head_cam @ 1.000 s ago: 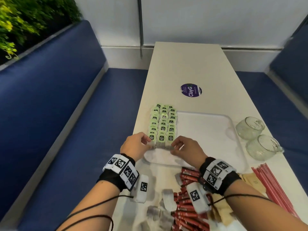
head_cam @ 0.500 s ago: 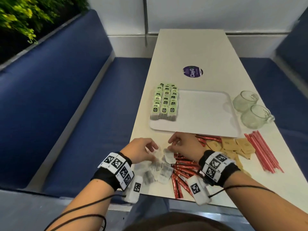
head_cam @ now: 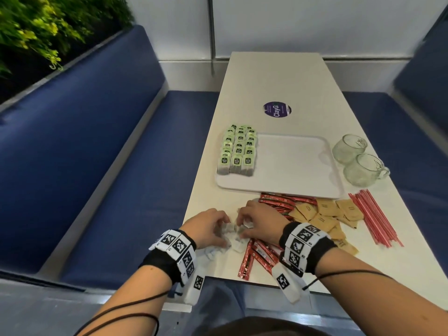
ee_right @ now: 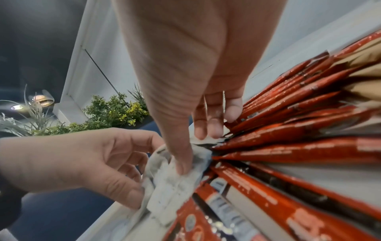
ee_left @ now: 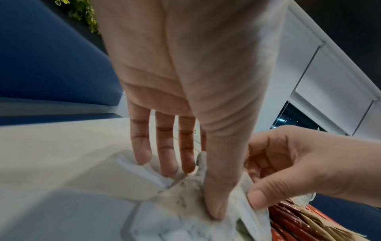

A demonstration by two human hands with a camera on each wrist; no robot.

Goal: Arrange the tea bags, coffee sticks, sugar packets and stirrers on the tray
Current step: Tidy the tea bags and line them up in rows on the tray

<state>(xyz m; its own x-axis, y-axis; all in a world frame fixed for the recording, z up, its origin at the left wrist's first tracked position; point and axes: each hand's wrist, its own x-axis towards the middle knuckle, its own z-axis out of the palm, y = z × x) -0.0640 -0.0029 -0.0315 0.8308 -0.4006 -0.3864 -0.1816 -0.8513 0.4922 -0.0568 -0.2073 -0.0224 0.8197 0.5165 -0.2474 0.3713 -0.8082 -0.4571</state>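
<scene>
Several green-tagged tea bags (head_cam: pixel 238 154) lie in three rows on the left side of the white tray (head_cam: pixel 300 166). A small heap of loose tea bags (head_cam: pixel 232 236) lies near the table's front edge. My left hand (head_cam: pixel 221 226) and right hand (head_cam: pixel 242 221) meet over this heap, each pinching loose bags between thumb and fingers. In the left wrist view my thumb presses into the loose tea bags (ee_left: pixel 185 192); in the right wrist view my thumb sits on the loose tea bags (ee_right: pixel 171 177). Red coffee sticks (head_cam: pixel 259 258), brown sugar packets (head_cam: pixel 324 214) and red stirrers (head_cam: pixel 373 217) lie on the table in front of the tray.
Two glass cups (head_cam: pixel 349 147) (head_cam: pixel 363 169) stand right of the tray. A purple round sticker (head_cam: pixel 277 109) is on the table beyond it. Blue bench seats (head_cam: pixel 121 166) flank the table, and plants (head_cam: pixel 36 32) sit behind the left bench.
Both hands drew back from the tea bag rows on the tray to the loose heap at the front edge. They have since closed together on the loose bags.
</scene>
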